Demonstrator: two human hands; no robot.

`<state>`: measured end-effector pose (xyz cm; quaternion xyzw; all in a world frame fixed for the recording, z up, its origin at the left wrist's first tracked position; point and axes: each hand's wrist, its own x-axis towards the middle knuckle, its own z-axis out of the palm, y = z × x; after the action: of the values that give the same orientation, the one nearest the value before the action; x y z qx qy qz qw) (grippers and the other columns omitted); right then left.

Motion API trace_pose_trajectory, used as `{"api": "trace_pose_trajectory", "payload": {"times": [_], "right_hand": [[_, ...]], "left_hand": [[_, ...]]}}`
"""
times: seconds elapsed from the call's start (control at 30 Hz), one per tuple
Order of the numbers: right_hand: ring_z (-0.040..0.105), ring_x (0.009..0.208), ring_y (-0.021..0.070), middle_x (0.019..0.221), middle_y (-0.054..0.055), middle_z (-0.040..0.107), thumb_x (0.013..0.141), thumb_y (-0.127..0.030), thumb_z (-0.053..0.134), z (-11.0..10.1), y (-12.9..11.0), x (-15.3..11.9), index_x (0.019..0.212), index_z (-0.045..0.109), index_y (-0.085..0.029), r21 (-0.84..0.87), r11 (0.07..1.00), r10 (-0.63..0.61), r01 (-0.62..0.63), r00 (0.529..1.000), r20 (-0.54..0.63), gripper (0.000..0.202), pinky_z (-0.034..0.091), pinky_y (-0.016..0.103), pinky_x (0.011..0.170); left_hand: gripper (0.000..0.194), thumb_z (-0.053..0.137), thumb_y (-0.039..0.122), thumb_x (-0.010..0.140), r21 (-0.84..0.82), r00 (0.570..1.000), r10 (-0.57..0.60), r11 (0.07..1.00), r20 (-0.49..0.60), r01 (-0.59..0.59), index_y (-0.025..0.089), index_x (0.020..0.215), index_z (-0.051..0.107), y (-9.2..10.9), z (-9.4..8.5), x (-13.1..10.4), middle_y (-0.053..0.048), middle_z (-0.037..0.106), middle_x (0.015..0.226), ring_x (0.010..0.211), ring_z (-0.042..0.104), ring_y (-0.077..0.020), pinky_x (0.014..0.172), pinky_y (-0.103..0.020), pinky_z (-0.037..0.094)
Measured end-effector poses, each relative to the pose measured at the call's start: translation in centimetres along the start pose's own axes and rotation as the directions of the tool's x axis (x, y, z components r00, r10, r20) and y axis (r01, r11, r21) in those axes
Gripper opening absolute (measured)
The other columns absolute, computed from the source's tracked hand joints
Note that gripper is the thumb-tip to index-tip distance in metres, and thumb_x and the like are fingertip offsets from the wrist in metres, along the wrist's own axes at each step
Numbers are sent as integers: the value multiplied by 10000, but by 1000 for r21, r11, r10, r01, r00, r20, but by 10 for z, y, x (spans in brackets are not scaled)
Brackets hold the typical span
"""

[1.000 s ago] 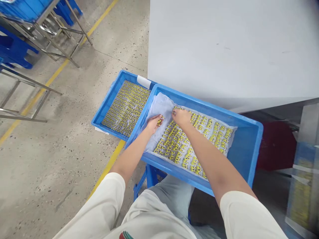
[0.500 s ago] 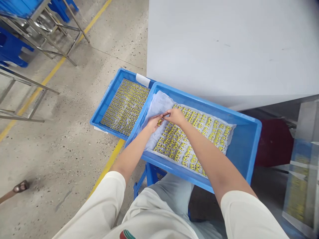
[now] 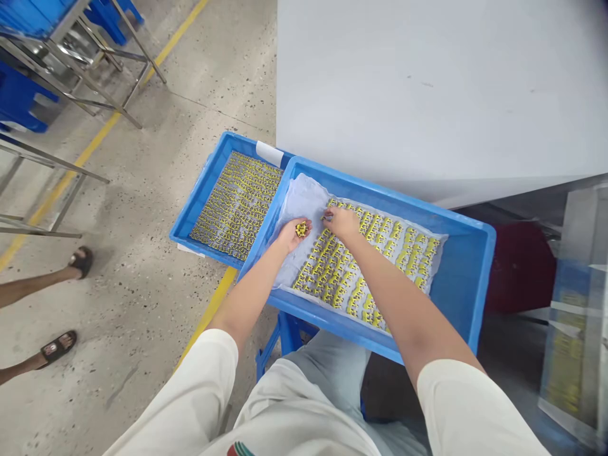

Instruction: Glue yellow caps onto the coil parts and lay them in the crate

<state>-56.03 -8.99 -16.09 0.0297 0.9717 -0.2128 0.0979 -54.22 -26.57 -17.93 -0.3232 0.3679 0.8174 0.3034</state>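
In the head view, my left hand (image 3: 291, 235) is cupped palm up around a small heap of yellow parts (image 3: 301, 228) with dark edges. It hovers over the bare left strip of a white cloth liner (image 3: 304, 195). Just to its right, my right hand (image 3: 344, 223) has its fingertips pinched at the upper end of the leftmost row; what they hold is too small to make out. Neat slanting rows of similar yellow parts (image 3: 339, 256) cover much of the liner inside a blue tray (image 3: 471, 278). My right forearm hides some of the rows.
Another blue tray (image 3: 187, 212), filled with finer rows of yellow parts, adjoins on the left. A large white tabletop (image 3: 427, 82) lies beyond. Metal-legged frames (image 3: 135, 58) and blue stools (image 3: 21, 98) stand at upper left. Another person's sandalled feet (image 3: 59, 347) are on the floor at left.
My hands were together, with the right fingers at the left palm; now the right hand has moved apart to the row's end. The other person's second foot has come into view.
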Motion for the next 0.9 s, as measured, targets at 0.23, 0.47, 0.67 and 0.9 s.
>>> {"api": "trace_pose_trajectory", "payload": {"times": [0.23,0.47,0.67,0.9], "right_hand": [[693,789,160,842,-6,743,739,-449,687,1,-18,-13,949,723,-233,271,958,-124,94,988,96,304,530,251,745],[690,699,159,791,22,744,756,-467,678,7,-22,-10,955,732,-192,400,916,-111,33,979,173,344,541,248,643],[692,741,163,813,6,745,700,-359,720,3,-26,-12,932,742,-196,385,923,-98,23,980,176,285,538,245,675],[690,768,165,885,33,747,756,-359,670,0,-27,-10,979,719,-170,269,963,-64,29,990,123,296,533,238,690]], "left_hand": [[356,490,29,751,28,997,33,999,70,-35,117,1070,622,-5,3,-4,-83,707,876,774,651,-143,722,-251,514],[344,463,24,687,48,988,30,998,149,-37,97,955,665,-2,1,-6,-87,691,823,734,627,-138,711,-255,514],[324,472,37,664,36,985,-15,999,170,9,112,920,655,-1,0,-8,-58,642,692,632,597,-139,708,-302,536],[291,496,54,713,48,993,-53,998,109,48,106,956,648,-1,-1,-7,-88,684,774,728,652,-167,702,-287,532]]}}
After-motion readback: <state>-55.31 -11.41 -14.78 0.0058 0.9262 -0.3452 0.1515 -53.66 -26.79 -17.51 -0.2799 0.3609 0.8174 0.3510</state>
